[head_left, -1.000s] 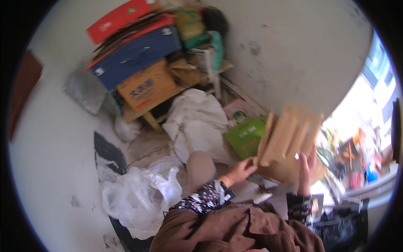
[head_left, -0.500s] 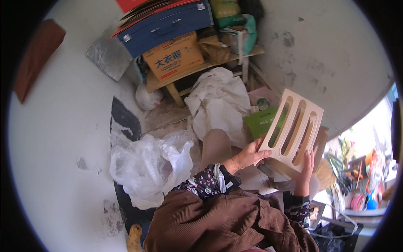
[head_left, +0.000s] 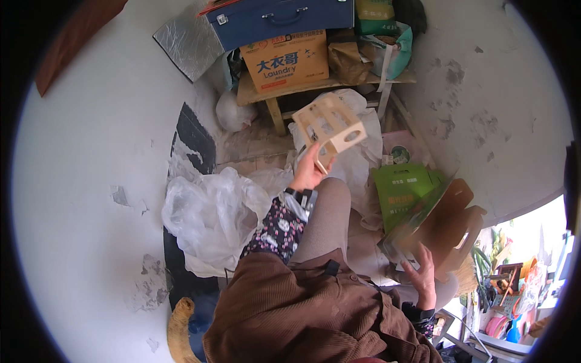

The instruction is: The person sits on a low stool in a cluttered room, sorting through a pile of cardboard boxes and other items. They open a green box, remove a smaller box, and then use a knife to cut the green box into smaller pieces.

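Note:
A beige slotted rack (head_left: 340,143), a box-like frame with long openings and an oval hole in its end, is held up in front of me. My left hand (head_left: 308,173) is closed around its near corner. An opened cardboard box (head_left: 445,213), brown inside, leans at the right with its flaps spread. Beside its near edge is my right hand (head_left: 422,275), fingers apart and holding nothing; whether the fingertips touch the box I cannot tell. Behind the box stands a green carton (head_left: 399,187).
Crumpled clear plastic bags (head_left: 212,209) lie on the left. Ahead, a low wooden bench (head_left: 339,86) carries a printed cardboard carton (head_left: 287,60), a blue case (head_left: 284,21) and several bags. A white sheet (head_left: 366,130) is heaped below it. Walls rise at both sides.
The rack has moved left and away from me, turned in my left hand. My right hand has let go of it and lowered beside the opened box. The view has shifted.

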